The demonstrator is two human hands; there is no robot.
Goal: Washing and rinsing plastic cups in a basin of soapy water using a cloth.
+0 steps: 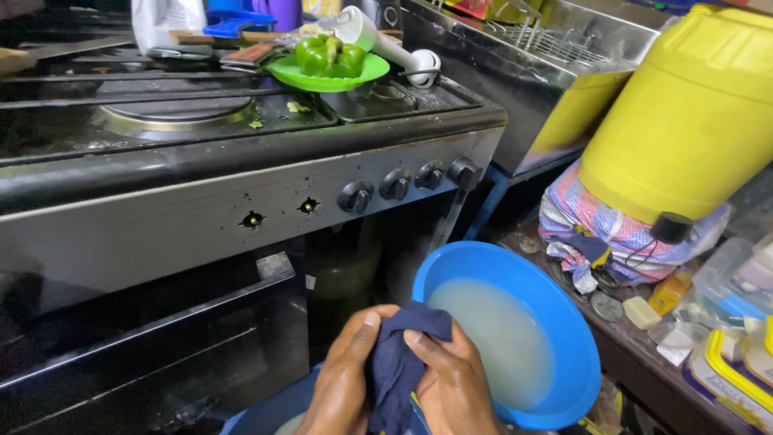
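Observation:
A dark blue cloth (398, 366) is bunched between both hands at the bottom centre of the head view. My left hand (342, 379) grips its left side and my right hand (455, 383) grips its right side, fingers pressed into the fabric. Just right of the hands a blue plastic basin (564, 322) is tilted and holds cloudy water. Beneath the hands shows the rim of a second blue basin (266, 411), mostly hidden.
A black stove (241, 193) with several knobs stands ahead, its oven door ajar. On top sits a green plate (354, 76) with green peppers (326, 55). A yellow drum (692, 113) rests on a cluttered shelf at right, by a steel sink unit (523, 72).

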